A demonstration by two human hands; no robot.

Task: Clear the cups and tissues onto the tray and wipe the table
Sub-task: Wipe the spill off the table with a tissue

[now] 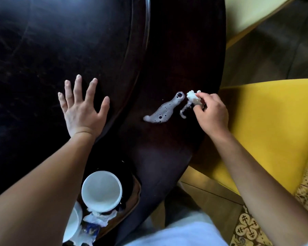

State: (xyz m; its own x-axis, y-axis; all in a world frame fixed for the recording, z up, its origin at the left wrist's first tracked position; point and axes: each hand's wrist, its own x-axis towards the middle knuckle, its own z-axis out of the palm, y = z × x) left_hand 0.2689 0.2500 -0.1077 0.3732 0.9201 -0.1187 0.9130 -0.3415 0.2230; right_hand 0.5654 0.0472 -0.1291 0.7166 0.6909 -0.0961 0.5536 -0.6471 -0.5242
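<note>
- White foam (158, 112) is lying on the dark desk (167, 157); wiping is starting.
- Right hand (212, 114) is pinching a wad (194, 98) just right of the foam.
- Left hand (82, 110), spread wide, is pressing the desk, left of the foam.
- Cups (101, 190) and tissues (100, 219) are sitting on the tray (135, 190), nearer than the foam.
- Next probably calls for dragging the wad through the foam.

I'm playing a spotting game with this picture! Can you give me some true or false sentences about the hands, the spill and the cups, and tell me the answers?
1. The right hand pinches a small white wad beside the foamy spill. True.
2. The left hand is gripping a cup. False: it is open with fingers spread over the dark table and holds nothing.
3. A white cup sits on the tray near the person's body. True.
4. The foamy spill has been wiped away. False: it still lies on the table in two patches.
5. Crumpled tissues lie next to the white cup. True.
6. The chair beside the table is red. False: it is yellow.
</note>
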